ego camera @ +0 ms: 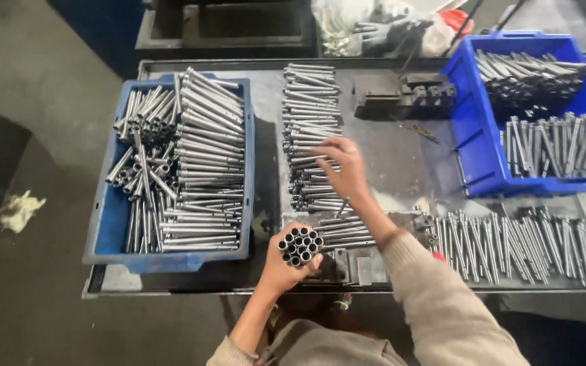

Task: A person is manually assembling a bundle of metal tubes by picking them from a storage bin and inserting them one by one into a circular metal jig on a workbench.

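Note:
My left hand (285, 266) grips a bundle of short metal tubes (301, 245), their open ends facing the camera, just above the table's front edge. My right hand (342, 169) reaches forward with fingers spread over a long row of stacked metal tubes (310, 118) in the middle of the table, touching a few of them. More tubes lie under my right wrist on a small metal fixture (354, 261).
A blue bin (103, 230) full of tubes stands at the left. Another blue bin (473, 129) with tubes sits at the right. Loose tubes (523, 244) lie along the front right. A dark metal block (401, 95) sits at the back.

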